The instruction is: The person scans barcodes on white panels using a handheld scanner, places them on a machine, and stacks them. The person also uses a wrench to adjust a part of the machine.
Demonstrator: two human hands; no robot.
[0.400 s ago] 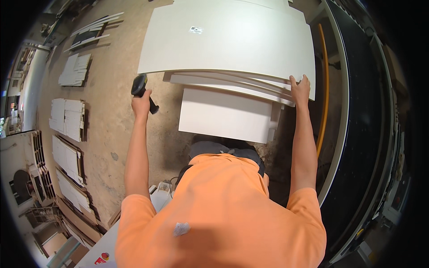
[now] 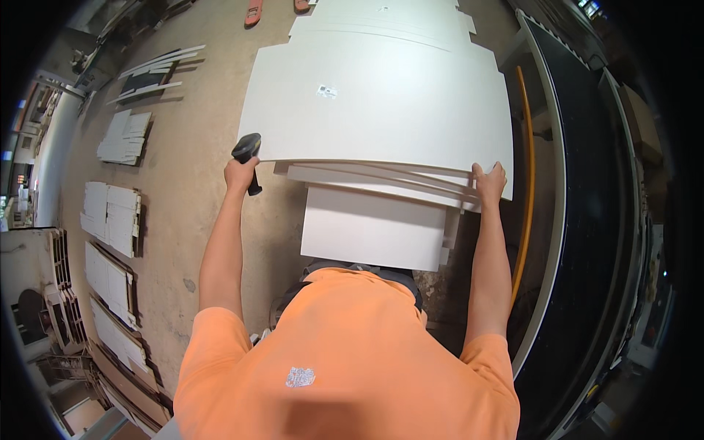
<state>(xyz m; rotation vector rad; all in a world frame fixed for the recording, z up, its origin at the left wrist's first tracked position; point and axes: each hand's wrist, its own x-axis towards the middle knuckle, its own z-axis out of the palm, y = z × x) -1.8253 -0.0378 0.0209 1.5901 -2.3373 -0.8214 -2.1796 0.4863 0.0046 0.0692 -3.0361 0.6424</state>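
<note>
A stack of large white panels lies in front of me, with more white boards under it. My left hand grips a black handheld scanner by its handle, just at the left front corner of the top panel. My right hand grips the front right edge of the stacked panels, fingers curled over the top. My orange shirt fills the lower part of the view.
Piles of white boards lie on the concrete floor to the left. A dark curved conveyor edge and an orange hose run along the right. Thin strips lie at the upper left.
Little has changed: both hands stay at the front corners of the stack, and the scanner in my left hand is tilted slightly more toward the panel.
</note>
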